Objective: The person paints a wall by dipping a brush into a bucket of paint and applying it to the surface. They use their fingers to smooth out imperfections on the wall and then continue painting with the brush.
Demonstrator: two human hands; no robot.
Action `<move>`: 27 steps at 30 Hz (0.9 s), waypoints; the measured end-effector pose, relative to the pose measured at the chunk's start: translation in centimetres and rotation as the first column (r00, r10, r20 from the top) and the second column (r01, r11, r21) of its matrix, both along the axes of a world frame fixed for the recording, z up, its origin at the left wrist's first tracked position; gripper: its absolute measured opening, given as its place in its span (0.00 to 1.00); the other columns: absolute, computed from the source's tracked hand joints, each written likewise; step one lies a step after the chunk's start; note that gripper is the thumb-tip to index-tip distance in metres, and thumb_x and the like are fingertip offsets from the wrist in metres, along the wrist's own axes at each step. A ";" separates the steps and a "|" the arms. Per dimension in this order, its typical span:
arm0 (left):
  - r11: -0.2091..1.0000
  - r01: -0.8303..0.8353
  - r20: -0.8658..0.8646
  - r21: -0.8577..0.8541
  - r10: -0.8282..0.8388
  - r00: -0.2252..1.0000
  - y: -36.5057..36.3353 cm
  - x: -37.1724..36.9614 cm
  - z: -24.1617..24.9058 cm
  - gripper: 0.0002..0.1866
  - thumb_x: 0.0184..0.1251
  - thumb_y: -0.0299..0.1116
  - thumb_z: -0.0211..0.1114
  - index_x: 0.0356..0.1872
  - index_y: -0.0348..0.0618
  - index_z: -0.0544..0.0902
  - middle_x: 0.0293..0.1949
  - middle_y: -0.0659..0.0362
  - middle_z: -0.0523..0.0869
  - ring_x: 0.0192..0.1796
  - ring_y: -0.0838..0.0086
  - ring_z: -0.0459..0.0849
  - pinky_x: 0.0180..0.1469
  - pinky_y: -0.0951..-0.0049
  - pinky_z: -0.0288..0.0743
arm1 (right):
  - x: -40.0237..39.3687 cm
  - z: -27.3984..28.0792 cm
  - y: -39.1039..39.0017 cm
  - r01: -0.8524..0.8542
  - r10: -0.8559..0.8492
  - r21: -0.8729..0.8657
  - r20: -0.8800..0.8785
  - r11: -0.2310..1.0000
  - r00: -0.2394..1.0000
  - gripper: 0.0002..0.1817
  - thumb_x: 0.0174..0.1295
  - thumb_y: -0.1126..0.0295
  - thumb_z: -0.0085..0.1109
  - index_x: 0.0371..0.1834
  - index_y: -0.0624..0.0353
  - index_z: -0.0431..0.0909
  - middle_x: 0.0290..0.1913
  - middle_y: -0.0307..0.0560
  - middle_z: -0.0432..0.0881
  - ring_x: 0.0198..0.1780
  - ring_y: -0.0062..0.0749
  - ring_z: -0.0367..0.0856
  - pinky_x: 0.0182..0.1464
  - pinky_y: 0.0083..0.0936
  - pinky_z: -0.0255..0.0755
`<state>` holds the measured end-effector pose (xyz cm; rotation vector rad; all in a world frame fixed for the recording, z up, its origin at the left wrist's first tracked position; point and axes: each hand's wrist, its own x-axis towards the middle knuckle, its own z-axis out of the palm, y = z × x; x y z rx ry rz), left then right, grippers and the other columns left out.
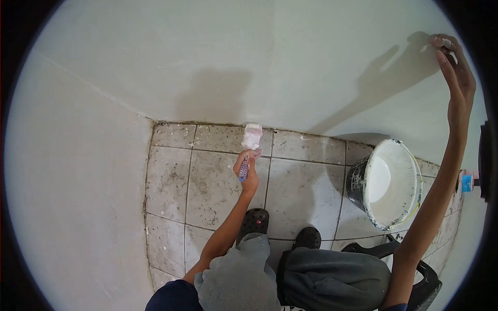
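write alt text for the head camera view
A person's left hand holds a white-coated paintbrush at the foot of a pale wall, over stained floor tiles; the right hand is raised to the wall. A bucket of white paint stands to the right.

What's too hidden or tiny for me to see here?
All in the head view:
- Black frame: partly behind the right arm.
- Brush handle: partly covered by the left hand.
- Bucket marks: too small to read.
- Dark thing, far right: cut off by the edge.
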<state>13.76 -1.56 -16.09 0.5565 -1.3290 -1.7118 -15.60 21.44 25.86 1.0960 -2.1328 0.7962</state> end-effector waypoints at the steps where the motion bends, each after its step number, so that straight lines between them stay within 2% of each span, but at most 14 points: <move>1: 1.000 0.000 -0.002 0.021 0.000 1.000 0.1 0.2 -0.1 0.09 0.70 0.15 0.50 0.43 0.28 0.78 0.45 0.48 0.84 0.47 0.64 0.86 0.56 0.63 0.81 | 0.0 -0.1 0.0 -0.012 0.012 0.001 -0.008 1.000 1.000 0.28 0.63 0.46 0.62 0.58 0.55 0.82 0.57 0.46 0.83 0.64 0.37 0.78 0.74 0.45 0.62; 4: 0.997 -0.025 0.003 0.067 0.025 1.000 0.1 -0.1 -0.2 0.08 0.71 0.16 0.51 0.44 0.29 0.79 0.43 0.49 0.85 0.48 0.67 0.86 0.55 0.64 0.82 | -0.6 -0.3 0.5 0.013 -0.013 0.006 -0.011 1.000 1.000 0.28 0.63 0.47 0.62 0.58 0.55 0.82 0.57 0.46 0.83 0.64 0.37 0.78 0.74 0.44 0.62; 7: 0.999 -0.020 0.104 0.037 0.016 0.994 -0.8 -1.1 -0.4 0.08 0.72 0.17 0.52 0.45 0.30 0.79 0.41 0.52 0.85 0.47 0.69 0.86 0.55 0.65 0.82 | -0.3 -0.2 0.3 0.007 -0.007 0.002 -0.016 1.000 1.000 0.27 0.63 0.48 0.62 0.58 0.55 0.82 0.57 0.46 0.83 0.64 0.37 0.78 0.75 0.44 0.61; 9: 1.000 -0.009 0.087 0.022 0.008 0.996 -1.7 -2.4 0.2 0.08 0.72 0.17 0.53 0.45 0.30 0.80 0.40 0.53 0.85 0.47 0.70 0.86 0.54 0.66 0.82 | -0.5 -0.3 0.4 0.008 -0.008 -0.004 -0.001 1.000 1.000 0.27 0.63 0.49 0.62 0.59 0.55 0.82 0.58 0.46 0.83 0.65 0.36 0.77 0.74 0.44 0.61; 10: 1.000 -0.002 0.080 0.015 0.001 0.997 -2.1 -3.1 1.0 0.08 0.72 0.18 0.54 0.45 0.31 0.80 0.40 0.54 0.85 0.47 0.70 0.86 0.54 0.66 0.82 | -0.5 -0.3 0.5 0.011 -0.011 -0.007 0.007 1.000 1.000 0.27 0.63 0.49 0.62 0.59 0.55 0.82 0.58 0.46 0.83 0.65 0.36 0.77 0.74 0.43 0.61; 13: 0.975 0.001 -0.040 -0.224 -0.010 0.999 -4.0 -4.1 4.4 0.07 0.72 0.19 0.56 0.46 0.29 0.80 0.40 0.52 0.85 0.47 0.67 0.86 0.55 0.64 0.82 | 0.0 -0.2 0.2 0.019 -0.018 -0.026 0.039 0.999 0.999 0.26 0.64 0.50 0.62 0.58 0.55 0.82 0.58 0.46 0.83 0.65 0.36 0.77 0.74 0.43 0.62; 16: 0.988 0.002 -0.146 -0.153 -0.024 0.989 -2.9 -3.2 11.3 0.07 0.73 0.20 0.55 0.46 0.28 0.79 0.41 0.49 0.85 0.47 0.63 0.87 0.55 0.62 0.82 | -1.5 -0.2 1.2 -0.032 0.032 -0.006 0.010 0.999 0.999 0.24 0.65 0.52 0.61 0.58 0.55 0.83 0.58 0.46 0.83 0.65 0.36 0.77 0.74 0.42 0.63; 19: 0.987 -0.016 -0.110 -0.159 -0.001 0.994 -1.9 -1.4 10.5 0.08 0.75 0.24 0.53 0.43 0.28 0.78 0.42 0.46 0.83 0.46 0.56 0.87 0.55 0.57 0.84 | -1.5 -0.2 1.2 -0.024 0.024 -0.002 0.009 1.000 1.000 0.24 0.65 0.53 0.61 0.58 0.55 0.83 0.59 0.46 0.82 0.65 0.36 0.77 0.74 0.42 0.62; 22: 1.000 0.014 -0.028 0.010 -0.014 1.000 -1.1 0.1 6.6 0.08 0.73 0.20 0.52 0.46 0.27 0.78 0.42 0.45 0.86 0.45 0.61 0.88 0.54 0.62 0.83 | -1.6 -0.3 1.2 -0.054 0.055 -0.019 0.029 0.998 0.998 0.24 0.65 0.52 0.60 0.58 0.56 0.82 0.59 0.46 0.82 0.65 0.35 0.77 0.74 0.42 0.62; 25: 0.996 0.056 0.110 0.063 -0.063 0.992 -0.7 1.1 3.3 0.07 0.74 0.21 0.53 0.45 0.27 0.78 0.42 0.46 0.86 0.45 0.63 0.88 0.52 0.65 0.83 | -2.0 -0.5 1.6 -0.021 0.021 0.039 -0.007 0.999 1.000 0.25 0.65 0.52 0.60 0.60 0.56 0.81 0.58 0.46 0.83 0.64 0.36 0.78 0.74 0.43 0.63; 27: 0.995 0.061 0.105 0.074 -0.068 0.992 -0.7 1.0 2.2 0.07 0.74 0.20 0.53 0.45 0.28 0.79 0.42 0.47 0.86 0.44 0.64 0.88 0.50 0.67 0.83 | -1.5 -0.9 1.4 0.009 -0.009 0.028 0.010 1.000 1.000 0.26 0.65 0.51 0.61 0.61 0.55 0.81 0.56 0.46 0.84 0.64 0.36 0.78 0.74 0.43 0.63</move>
